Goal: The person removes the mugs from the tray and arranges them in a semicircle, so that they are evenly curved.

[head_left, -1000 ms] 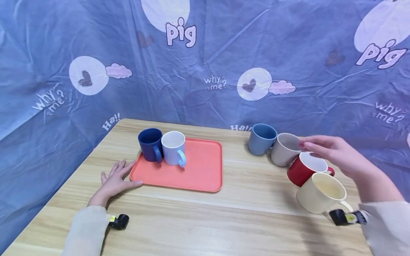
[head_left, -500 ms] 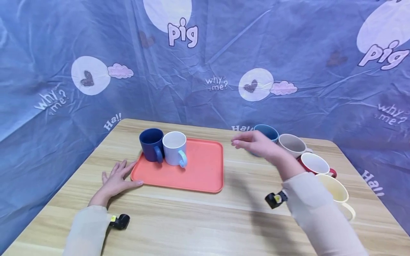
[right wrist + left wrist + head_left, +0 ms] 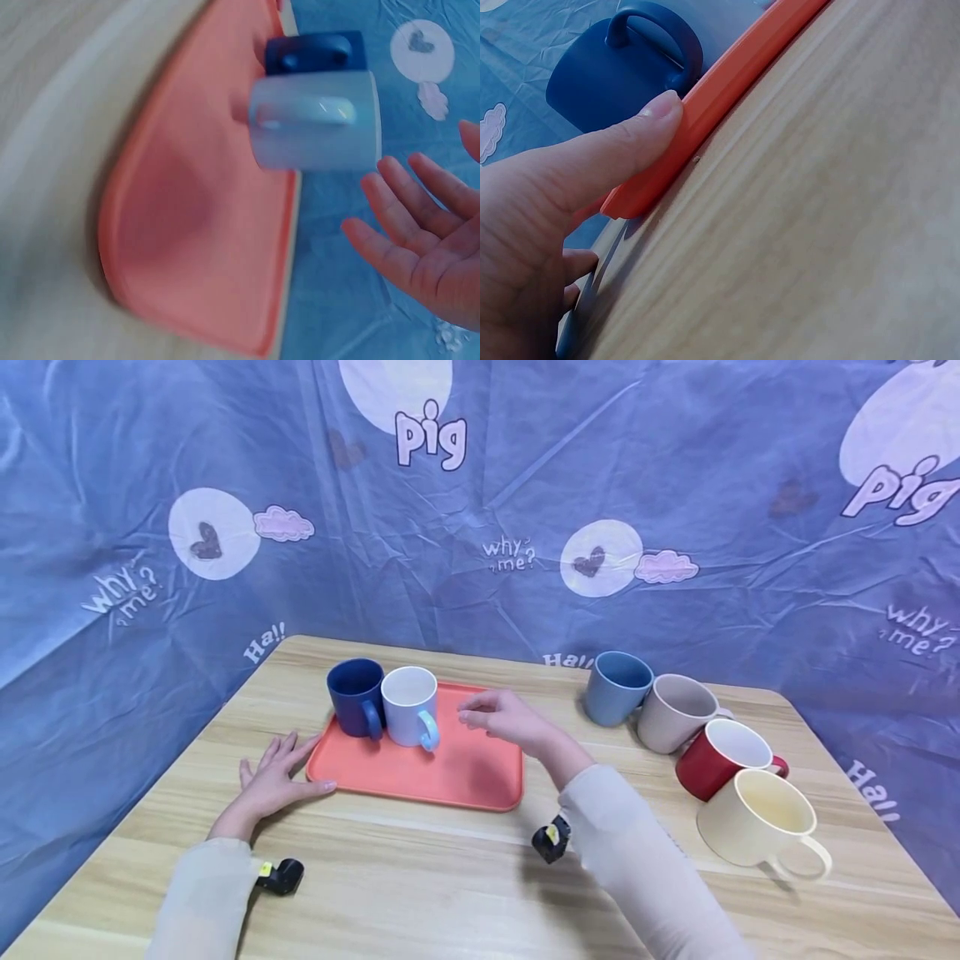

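A coral-red tray [image 3: 420,781] bears a navy mug [image 3: 352,697] and a light blue mug [image 3: 408,710] side by side at its left. My left hand [image 3: 273,785] has its fingers spread at the tray's near left corner, the thumb [image 3: 641,139] against the tray's rim in the left wrist view. Over the tray's right half hovers my right hand [image 3: 506,718], relaxed and holding nothing. In the right wrist view its fingers [image 3: 386,255] lie a short way off the light blue mug [image 3: 315,120], whose handle faces the camera.
On the table's right, a slanting row runs from a grey-blue mug [image 3: 617,689] through a grey mug [image 3: 675,714] and a red mug [image 3: 712,764] to a cream mug [image 3: 753,818]. A blue printed cloth [image 3: 480,510] hangs behind the wooden table [image 3: 420,877].
My right hand has swept left, from above the grey and red mugs across the table to over the tray. My left hand and the mugs have stayed in place.
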### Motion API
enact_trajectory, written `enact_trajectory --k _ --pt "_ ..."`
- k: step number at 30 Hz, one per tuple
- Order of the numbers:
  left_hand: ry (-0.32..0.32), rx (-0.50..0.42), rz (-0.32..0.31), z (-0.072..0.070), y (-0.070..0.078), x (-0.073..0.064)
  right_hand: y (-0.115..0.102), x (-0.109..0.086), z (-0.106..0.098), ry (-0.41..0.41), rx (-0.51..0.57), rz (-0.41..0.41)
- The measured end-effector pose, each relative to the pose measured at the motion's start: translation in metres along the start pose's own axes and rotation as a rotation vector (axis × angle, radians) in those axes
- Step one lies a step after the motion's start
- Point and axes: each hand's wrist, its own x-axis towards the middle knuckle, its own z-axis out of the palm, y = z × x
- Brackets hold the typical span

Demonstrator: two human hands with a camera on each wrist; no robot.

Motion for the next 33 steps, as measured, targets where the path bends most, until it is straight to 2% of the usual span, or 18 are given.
enact_trajectory --k 10,24,33 --pt "0.000 -0.014 0.000 0.001 0.002 0.000 0.009 0.020 0.034 0.069 0.091 0.082" --pt "0.006 -0.013 -0.004 -0.002 0.005 -0.001 0.015 0.036 0.056 0.144 0.484 0.229" --pt "0.008 -0.015 -0.004 -0.003 0.005 -0.002 0.019 0.042 0.072 0.211 0.531 0.257"
